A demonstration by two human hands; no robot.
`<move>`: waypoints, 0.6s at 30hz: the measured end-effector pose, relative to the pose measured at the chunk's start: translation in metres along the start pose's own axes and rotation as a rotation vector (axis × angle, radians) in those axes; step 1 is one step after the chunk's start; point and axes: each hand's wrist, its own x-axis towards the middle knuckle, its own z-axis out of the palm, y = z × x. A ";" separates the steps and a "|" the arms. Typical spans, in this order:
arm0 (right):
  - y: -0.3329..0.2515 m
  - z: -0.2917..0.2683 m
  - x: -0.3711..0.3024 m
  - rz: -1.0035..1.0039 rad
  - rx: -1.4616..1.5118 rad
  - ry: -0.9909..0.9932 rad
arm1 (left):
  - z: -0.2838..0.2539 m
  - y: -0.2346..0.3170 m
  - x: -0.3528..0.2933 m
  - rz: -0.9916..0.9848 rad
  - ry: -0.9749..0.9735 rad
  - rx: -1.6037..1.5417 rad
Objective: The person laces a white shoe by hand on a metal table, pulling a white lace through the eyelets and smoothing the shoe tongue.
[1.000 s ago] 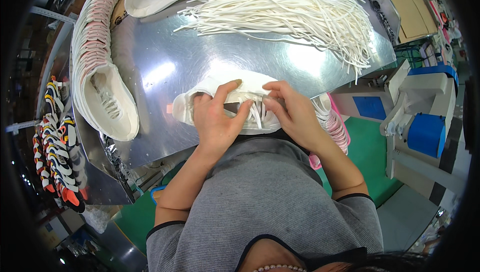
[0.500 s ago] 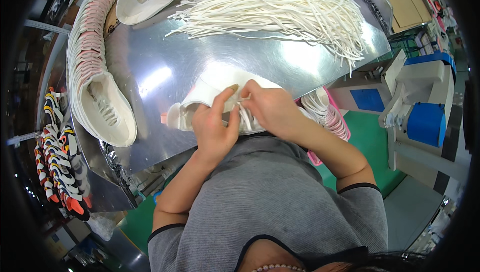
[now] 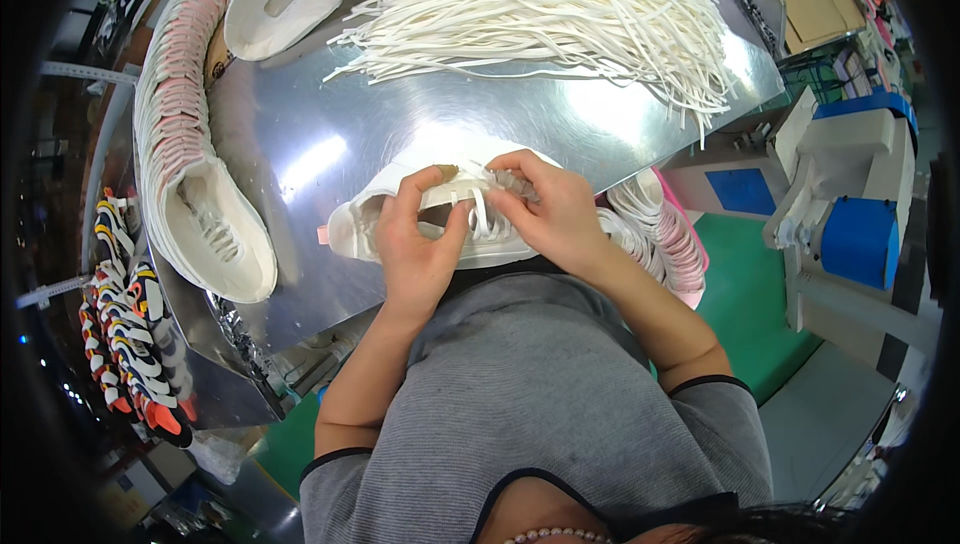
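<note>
Steel table (image 3: 560,129), both hands (left (image 3: 420,244), right (image 3: 550,214)) pinching white sneaker (image 3: 400,212) laces (image 3: 478,212)

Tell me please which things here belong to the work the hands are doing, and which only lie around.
In use:
- white shoe, held by the left hand and right hand
- white lace going through its eyelets
- pile of loose white laces, likely the supply

Lying about:
- stacked white and pink shoes on the metal table
- colourful shoes at far left
- blue and white machine
</note>
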 end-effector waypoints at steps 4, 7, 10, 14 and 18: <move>0.009 0.011 -0.001 0.046 -0.154 0.078 | -0.024 0.018 0.003 -0.206 -0.190 -0.320; 0.015 0.013 -0.002 0.012 0.253 0.288 | -0.029 0.019 -0.001 -0.253 -0.252 -0.385; 0.016 -0.002 -0.007 -0.314 0.288 0.072 | -0.025 0.022 0.009 -0.313 -0.201 -0.372; 0.016 0.004 -0.007 -0.571 -0.146 0.058 | -0.018 0.025 0.010 -0.253 -0.214 -0.352; 0.011 0.005 -0.009 -0.490 -0.133 0.030 | -0.018 0.025 0.008 -0.314 -0.242 -0.323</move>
